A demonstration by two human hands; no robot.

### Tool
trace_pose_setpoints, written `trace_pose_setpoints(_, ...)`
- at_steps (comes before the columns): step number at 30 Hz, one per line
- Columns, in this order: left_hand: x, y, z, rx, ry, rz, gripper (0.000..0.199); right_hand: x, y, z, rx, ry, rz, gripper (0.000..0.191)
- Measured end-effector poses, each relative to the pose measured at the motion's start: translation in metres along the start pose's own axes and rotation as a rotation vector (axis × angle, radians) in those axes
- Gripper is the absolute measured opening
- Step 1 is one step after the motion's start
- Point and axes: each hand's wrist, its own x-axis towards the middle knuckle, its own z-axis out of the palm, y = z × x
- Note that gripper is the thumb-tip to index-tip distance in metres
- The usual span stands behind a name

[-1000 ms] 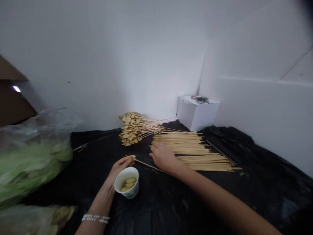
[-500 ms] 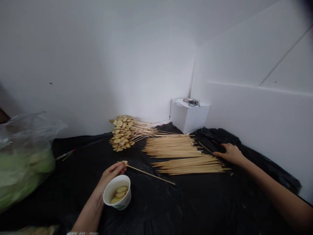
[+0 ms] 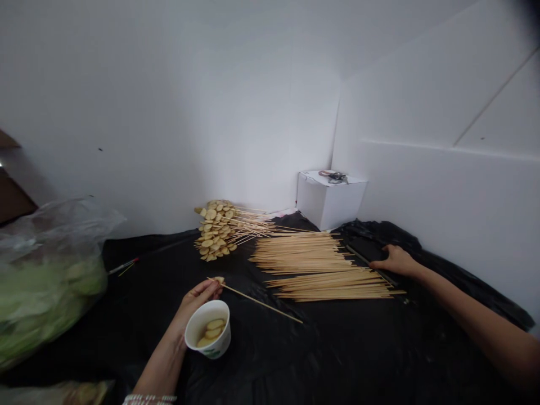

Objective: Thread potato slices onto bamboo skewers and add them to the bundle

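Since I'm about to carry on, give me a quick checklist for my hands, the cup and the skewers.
Left grip: ok, pinching a bamboo skewer.
Slice near the skewer's tip: ok, in place.
Paper cup: ok, slices remain inside.
Right grip: ok, open and free, near the loose skewers.
Liquid in the cup: cannot tell.

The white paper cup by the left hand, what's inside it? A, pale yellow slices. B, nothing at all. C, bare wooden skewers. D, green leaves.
A. The white paper cup shows pale yellow slices inside it, just below the left hand gripping a wooden skewer.
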Motion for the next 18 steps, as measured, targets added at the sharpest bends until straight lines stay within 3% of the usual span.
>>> trace_pose_setpoints(3, -0.001, 0.001, 0.002, 0.005, 0.009, -0.006, 0.021, -0.003, -0.008, -0.009, -0.010, -0.035, -0.026, 0.077)
trace_pose_setpoints(7, -0.003, 0.004, 0.005, -0.003, 0.031, -0.019, 0.021, -0.006, -0.022, -0.031, -0.055, 0.023, -0.046, 0.081)
trace_pose_setpoints(12, -0.005, 0.005, 0.004, -0.005, -0.039, -0.011, 0.023, -0.018, -0.037, -0.059, -0.042, 0.121, -0.101, 0.081)
trace_pose_setpoints(18, -0.009, 0.007, 0.007, -0.008, -0.022, -0.013, 0.021, -0.060, -0.074, -0.062, 0.058, 0.136, -0.253, 0.070)
